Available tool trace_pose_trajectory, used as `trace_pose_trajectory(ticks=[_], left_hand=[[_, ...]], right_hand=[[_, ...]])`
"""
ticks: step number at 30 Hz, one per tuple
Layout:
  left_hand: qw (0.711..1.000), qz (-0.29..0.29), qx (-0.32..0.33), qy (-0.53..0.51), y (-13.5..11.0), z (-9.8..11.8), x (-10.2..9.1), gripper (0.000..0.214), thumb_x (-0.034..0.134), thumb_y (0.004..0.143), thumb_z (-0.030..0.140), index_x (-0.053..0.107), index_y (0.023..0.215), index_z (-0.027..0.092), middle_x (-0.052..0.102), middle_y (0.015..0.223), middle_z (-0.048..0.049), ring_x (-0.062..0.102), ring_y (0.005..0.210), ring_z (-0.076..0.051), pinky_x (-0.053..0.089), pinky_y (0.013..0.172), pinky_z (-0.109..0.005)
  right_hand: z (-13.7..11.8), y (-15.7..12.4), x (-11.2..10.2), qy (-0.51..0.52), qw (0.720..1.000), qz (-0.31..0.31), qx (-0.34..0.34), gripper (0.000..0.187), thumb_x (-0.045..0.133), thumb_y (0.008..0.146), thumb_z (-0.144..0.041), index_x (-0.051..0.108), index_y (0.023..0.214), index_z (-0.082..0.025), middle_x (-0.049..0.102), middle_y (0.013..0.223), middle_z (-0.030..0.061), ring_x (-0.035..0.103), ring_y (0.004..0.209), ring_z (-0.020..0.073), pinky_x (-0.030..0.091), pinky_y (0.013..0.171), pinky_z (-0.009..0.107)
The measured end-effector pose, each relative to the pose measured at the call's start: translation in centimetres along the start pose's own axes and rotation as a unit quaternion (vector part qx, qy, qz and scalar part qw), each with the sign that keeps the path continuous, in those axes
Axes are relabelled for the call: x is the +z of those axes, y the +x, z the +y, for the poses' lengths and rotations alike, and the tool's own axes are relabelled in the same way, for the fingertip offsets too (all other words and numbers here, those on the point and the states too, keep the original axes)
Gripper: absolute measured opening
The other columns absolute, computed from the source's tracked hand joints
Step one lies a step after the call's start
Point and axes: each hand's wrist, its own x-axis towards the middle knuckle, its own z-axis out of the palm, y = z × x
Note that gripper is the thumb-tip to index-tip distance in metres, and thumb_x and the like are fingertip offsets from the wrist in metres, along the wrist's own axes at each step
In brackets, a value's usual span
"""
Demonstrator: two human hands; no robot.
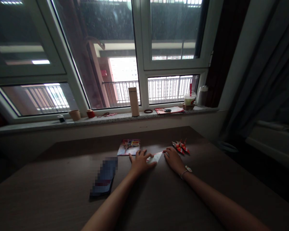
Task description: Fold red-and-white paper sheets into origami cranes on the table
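From where I stand, the folded white paper lies on the brown table between the two hands. The left hand spreads its fingers over the paper's left end; the right hand has its fingertips at the right corner, though whether they pinch or merely press, I can't tell. The step looks like shaping or creasing a fold; the next move seems to call for steadying the sheet and aligning its edges. Red-and-white folded pieces sit just beyond the right hand.
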Motion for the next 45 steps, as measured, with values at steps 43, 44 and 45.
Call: trace_pose_trajectory(ticks=[43, 44, 45], left_hand=[[1.0, 0.008, 0.0, 0.002, 0.0, -0.1, 0.2, 0.035, 0.053, 0.087, 0.059, 0.064, 0.117, 0.045, 0.042, 0.153, 0.0001, 0.023, 0.144, -0.039, 0.002, 0.105, -0.08], [1.0, 0.008, 0.0, 0.003, 0.0, -0.1, 0.2, 0.035, 0.053, 0.087, 0.059, 0.064, 0.118, 0.045, 0.042, 0.153, 0.0001, 0.023, 0.145, -0.039, 0.002, 0.105, -0.08], [1.0, 0.008, 0.0, 0.004, 0.0, -0.1, 0.2, 0.035, 0.052, 0.088, 0.058, 0.064, 0.118, 0.045, 0.042, 0.153, 0.0002, 0.023, 0.145, -0.039, 0.001, 0.105, -0.079]], right_hand=[[-2.4, -1.0, -0.9, -0.034, 0.997, -0.048, 0.045, 0.069, 0.071, 0.066, -0.057, 0.061, 0.118, -0.012, 0.055, 0.125, 0.0176, 0.05, 0.12, 0.0327, 0.036, 0.104, 0.038], [-2.4, -1.1, -0.9, -0.036, 0.997, -0.05, 0.042, 0.072, 0.072, 0.066, -0.058, 0.06, 0.119, -0.011, 0.055, 0.126, 0.0184, 0.05, 0.121, 0.0334, 0.035, 0.105, 0.039], [-2.5, -1.2, -0.8, -0.038, 0.997, -0.05, 0.039, 0.074, 0.072, 0.065, -0.059, 0.06, 0.119, -0.011, 0.055, 0.127, 0.0193, 0.049, 0.122, 0.0342, 0.034, 0.107, 0.039]])
